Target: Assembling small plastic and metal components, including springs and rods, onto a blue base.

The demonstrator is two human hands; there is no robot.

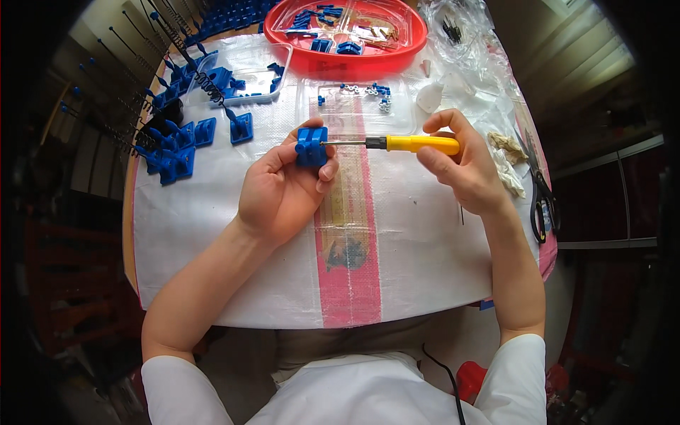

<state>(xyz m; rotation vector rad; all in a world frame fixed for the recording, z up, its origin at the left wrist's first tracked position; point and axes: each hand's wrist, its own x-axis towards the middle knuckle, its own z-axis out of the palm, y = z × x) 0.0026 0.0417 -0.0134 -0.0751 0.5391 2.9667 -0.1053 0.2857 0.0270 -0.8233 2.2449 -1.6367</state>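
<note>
My left hand [282, 185] holds a small blue plastic part [309, 147] between thumb and fingers, above the middle of the table. Level from the right comes a screwdriver [423, 144] with a yellow handle and a black collar. Its metal tip meets the right side of the blue part. My right hand [464, 166] has its thumb and fingers closed around the handle's end. Just beyond the hands lies a shallow clear tray [401, 117] with small blue and white pieces in it.
A red basin [276, 32] with blue and brass-coloured pieces stands at the back. Blue bases with springy black rods [241, 127] crowd the left side, beside a clear container [280, 85]. Scissors [544, 205] lie along the right edge, near crumpled plastic bags [467, 35].
</note>
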